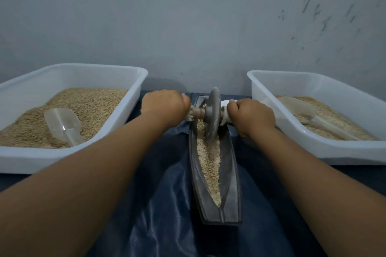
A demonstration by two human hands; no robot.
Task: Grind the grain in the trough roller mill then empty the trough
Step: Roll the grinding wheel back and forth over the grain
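A long dark boat-shaped trough (pixel 231 183) lies lengthwise on a dark blue cloth, with pale crushed grain (pixel 210 165) along its groove. A grey roller wheel (pixel 212 115) stands upright in the groove near the far end. My left hand (pixel 165 105) grips the left end of its axle, which is wrapped in white cloth. My right hand (pixel 251 117) grips the wrapped right end. Both arms are stretched forward.
A white tub (pixel 133 73) at left holds whole grain and a clear plastic scoop (pixel 62 125). A white tub (pixel 259 81) at right holds paler grain and another scoop (pixel 300 110). A grey wall rises close behind. The blue cloth (pixel 163 204) is creased.
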